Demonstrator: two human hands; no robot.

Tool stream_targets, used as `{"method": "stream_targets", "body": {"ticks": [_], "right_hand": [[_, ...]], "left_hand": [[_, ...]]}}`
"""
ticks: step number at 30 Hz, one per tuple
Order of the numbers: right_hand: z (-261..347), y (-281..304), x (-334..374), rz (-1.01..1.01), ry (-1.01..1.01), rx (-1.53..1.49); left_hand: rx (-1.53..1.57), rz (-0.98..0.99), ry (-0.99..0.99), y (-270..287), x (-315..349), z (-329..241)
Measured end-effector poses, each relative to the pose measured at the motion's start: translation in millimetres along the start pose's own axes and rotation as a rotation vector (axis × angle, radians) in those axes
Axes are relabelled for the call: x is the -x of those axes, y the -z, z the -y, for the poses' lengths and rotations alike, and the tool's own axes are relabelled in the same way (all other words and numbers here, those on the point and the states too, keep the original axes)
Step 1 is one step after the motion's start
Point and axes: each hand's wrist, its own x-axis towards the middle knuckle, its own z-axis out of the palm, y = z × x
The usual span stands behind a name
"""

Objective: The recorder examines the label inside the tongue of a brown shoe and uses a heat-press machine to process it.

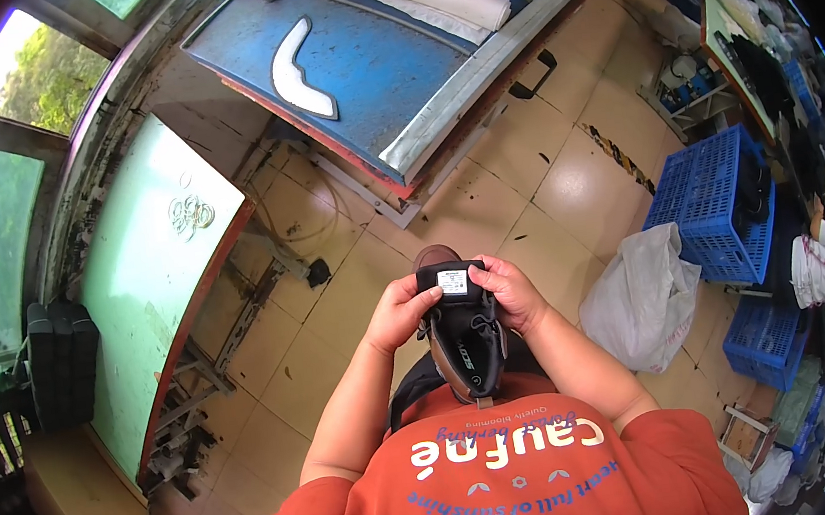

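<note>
A brown and black shoe [471,357] is held close in front of my body, its toe pointing away and its dark insole showing. My left hand [404,311] pinches the left edge of the shoe's black tongue, with the thumb lying by a small white label [452,282]. On the other edge of the tongue, my right hand [509,293] grips with its thumb at the label's upper right corner. The tongue is spread flat between both hands. Laces hang at the sides of the opening.
A blue-topped machine table [383,70] with a white curved piece [298,73] stands ahead. At left is a pale green table [149,285] bearing several rings [191,215]. Blue crates [709,206] and a white sack [644,304] sit on the tiled floor at right.
</note>
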Motion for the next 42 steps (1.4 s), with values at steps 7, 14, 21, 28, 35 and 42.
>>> {"method": "stream_targets", "body": {"ticks": [7,14,21,28,35,42], "right_hand": [[4.9,-5.0,6.8,0.069,0.064,0.093],[7.6,-7.4,9.2,-0.003,0.068,0.130],[10.7,-7.2,7.9,0.046,0.029,0.098],[5.1,4.3,0.0,0.048,-0.038,0.061],[3.1,-5.6,-1.6,0.055,-0.042,0.080],[2.6,-7.7,-1.6,0.039,-0.046,0.123]], "left_hand": [[-0.028,-0.003,-0.030,-3.4,1.4,-1.4],[0.059,-0.010,-0.102,-4.3,1.4,3.3],[0.067,-0.215,-0.281,-12.3,3.9,3.6],[-0.867,-0.165,-0.601,-10.2,20.7,-29.1],[-1.323,-0.099,-0.846,-10.2,18.5,-63.2],[-1.349,-0.059,-0.886,-8.7,18.4,-60.2]]}}
